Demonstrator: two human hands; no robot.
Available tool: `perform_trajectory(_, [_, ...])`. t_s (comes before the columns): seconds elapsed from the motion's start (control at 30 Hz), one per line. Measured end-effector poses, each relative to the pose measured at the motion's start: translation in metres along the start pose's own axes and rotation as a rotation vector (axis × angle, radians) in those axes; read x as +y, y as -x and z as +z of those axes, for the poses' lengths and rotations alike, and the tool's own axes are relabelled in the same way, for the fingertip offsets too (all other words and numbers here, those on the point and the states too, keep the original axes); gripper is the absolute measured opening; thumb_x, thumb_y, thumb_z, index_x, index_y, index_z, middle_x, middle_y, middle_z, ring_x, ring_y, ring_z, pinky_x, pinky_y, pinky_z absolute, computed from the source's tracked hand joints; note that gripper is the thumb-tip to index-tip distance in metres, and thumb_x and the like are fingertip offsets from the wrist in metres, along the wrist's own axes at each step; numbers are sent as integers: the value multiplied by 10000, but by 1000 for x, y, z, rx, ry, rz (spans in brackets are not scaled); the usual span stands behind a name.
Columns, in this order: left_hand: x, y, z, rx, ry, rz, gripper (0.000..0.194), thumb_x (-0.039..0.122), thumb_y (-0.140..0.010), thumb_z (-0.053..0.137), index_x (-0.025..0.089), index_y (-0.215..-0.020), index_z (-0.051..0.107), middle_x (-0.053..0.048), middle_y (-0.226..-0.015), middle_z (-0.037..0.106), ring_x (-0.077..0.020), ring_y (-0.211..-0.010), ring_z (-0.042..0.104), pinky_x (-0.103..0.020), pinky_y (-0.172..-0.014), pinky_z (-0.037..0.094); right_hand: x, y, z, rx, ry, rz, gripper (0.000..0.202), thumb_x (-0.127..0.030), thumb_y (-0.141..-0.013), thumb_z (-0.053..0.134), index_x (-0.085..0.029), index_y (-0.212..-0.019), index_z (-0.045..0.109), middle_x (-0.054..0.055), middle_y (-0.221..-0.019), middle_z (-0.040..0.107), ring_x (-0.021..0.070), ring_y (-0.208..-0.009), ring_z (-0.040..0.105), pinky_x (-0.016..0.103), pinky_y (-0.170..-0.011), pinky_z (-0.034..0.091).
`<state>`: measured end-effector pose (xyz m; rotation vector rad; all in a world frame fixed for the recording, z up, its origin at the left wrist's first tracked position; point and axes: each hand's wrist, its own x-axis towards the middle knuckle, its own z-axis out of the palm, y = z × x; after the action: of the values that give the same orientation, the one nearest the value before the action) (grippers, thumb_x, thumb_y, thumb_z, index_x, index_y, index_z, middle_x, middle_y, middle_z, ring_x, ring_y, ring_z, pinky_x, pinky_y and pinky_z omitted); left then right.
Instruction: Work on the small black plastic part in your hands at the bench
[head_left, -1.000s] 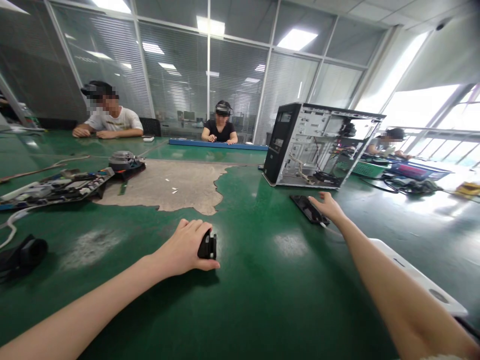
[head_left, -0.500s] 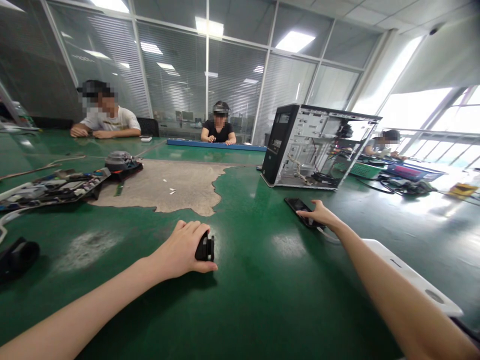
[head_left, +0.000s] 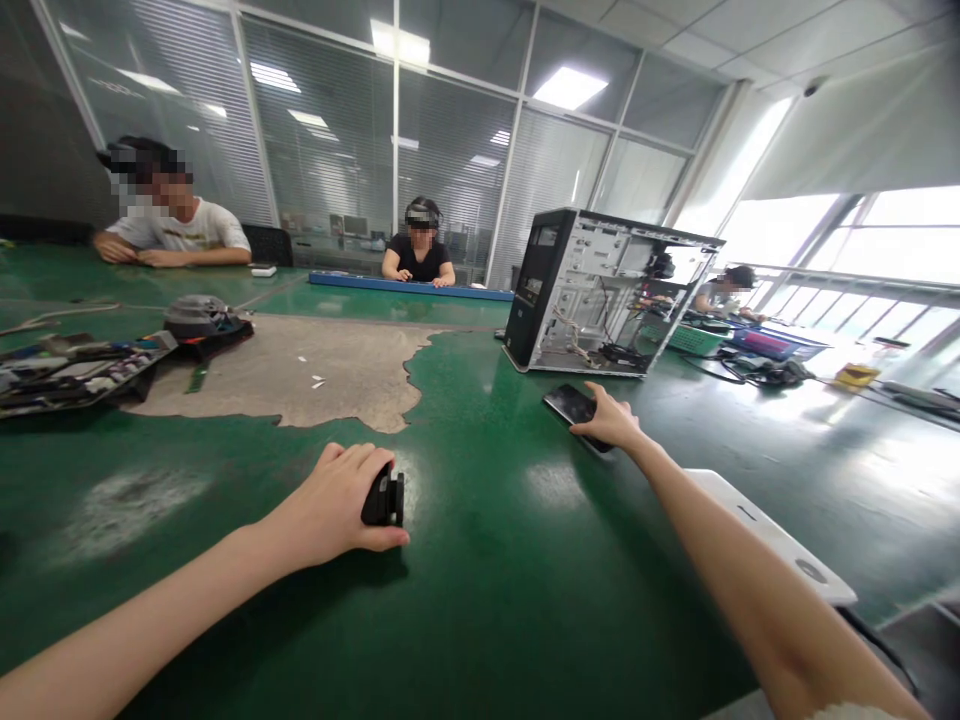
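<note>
My left hand [head_left: 337,507] is wrapped round a small black device with a stepped, clip-like end [head_left: 384,497], just over the green tabletop [head_left: 480,600]. Its exact kind I cannot make out. Farther off on the right, my right hand [head_left: 611,418] grips the edges of a dark smartphone [head_left: 568,402] that lies at or near the table surface. Fingers and thumb sit at the phone's near end, covering part of it. A white box-like unit [head_left: 765,530] lies partly beneath my right forearm.
An open computer case [head_left: 592,295] stands beyond the phone. To the left are a circuit board with parts [head_left: 90,375], a cooling fan [head_left: 199,318] and a worn brown patch [head_left: 337,365]. Co-workers sit across the table; a green basket [head_left: 697,340] is far right.
The view has swung slightly right, so most things sit farther left. My left hand still holds the black device, and my right hand remains on the smartphone.
</note>
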<state>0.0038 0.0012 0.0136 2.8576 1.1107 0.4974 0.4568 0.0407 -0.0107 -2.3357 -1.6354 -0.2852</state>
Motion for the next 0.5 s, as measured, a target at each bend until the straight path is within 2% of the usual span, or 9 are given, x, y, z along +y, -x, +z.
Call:
perform_trajectory(0.17, [0, 0, -1, -7, 24, -8, 615, 616, -613, 573, 174, -1032, 485, -74, -979, 557, -242, -891, 498, -350, -796, 287, -5, 0, -5, -18, 25, 6, 904, -470, -527, 686, -275, -1292, 247, 112, -1178, 526, 396, -1030, 449, 509, -744, 395])
perform_trajectory(0.33, [0, -1, 0, -8, 14, -7, 623, 609, -609, 582, 172, -1041, 482, -80, -989, 557, -248, -903, 499, -353, -802, 286, -13, 5, -11, -9, 54, -40, 763, -423, -549, 673, -291, -1227, 349, 98, -1148, 521, 381, -1019, 427, 505, -737, 391])
perform_trajectory(0.5, [-2, -1, 2, -3, -8, -9, 631, 621, -606, 577, 168, -1035, 484, -73, -973, 563, -252, -900, 508, -358, -807, 294, -15, 14, -18, 39, 83, -99, 753, -387, -611, 639, -285, -1270, 288, 106, -1200, 480, 379, -1074, 370, 532, -805, 343])
